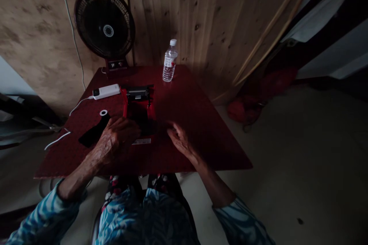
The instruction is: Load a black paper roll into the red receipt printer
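A red and black device (138, 111) with a dark roller-like bar across its far end lies on the dark red table. My left hand (119, 134) is over its near left side. The fingers of that hand curl inward, and whatever is under them is hidden. To the right of the device, my right hand (179, 138) hovers close to the tabletop with loosely bent fingers apart and nothing visible in them. Near the device's front edge is a white label (142, 141). Left of my left hand lies a black flat item (93, 132), with a white ring (103, 113) at its far end.
Behind the device are a white power bank (106, 91) with a cable and an upright clear water bottle (169, 63). A dark fan (105, 23) stands at the back left against the wooden wall (201, 19). The table's (212, 149) front edge is close to my lap.
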`<state>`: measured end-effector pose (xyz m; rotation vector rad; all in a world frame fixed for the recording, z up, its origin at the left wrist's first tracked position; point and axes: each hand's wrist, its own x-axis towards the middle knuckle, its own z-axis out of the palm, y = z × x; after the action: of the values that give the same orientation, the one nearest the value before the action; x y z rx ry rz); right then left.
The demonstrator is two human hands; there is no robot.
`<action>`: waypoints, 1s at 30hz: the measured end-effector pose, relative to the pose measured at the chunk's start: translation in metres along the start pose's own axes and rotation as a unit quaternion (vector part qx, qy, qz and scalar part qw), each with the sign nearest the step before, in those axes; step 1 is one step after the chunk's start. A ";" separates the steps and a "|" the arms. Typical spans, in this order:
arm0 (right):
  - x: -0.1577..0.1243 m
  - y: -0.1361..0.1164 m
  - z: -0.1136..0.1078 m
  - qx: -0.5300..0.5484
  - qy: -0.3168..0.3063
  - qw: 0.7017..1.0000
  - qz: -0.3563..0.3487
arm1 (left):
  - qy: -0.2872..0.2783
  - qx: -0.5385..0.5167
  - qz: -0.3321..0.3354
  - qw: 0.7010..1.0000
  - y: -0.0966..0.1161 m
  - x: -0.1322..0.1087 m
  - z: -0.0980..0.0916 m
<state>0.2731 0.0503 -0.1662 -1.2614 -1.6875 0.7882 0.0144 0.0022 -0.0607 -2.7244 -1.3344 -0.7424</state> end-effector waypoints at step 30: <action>0.046 -0.045 0.057 0.333 0.089 0.937 0.056 | 0.183 -0.476 -0.383 0.770 -0.025 0.012 0.034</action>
<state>0.1978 0.0819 -0.1397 -0.9135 -1.0651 1.1535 0.0157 0.0346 -0.0908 -2.0748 -2.4227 -2.4315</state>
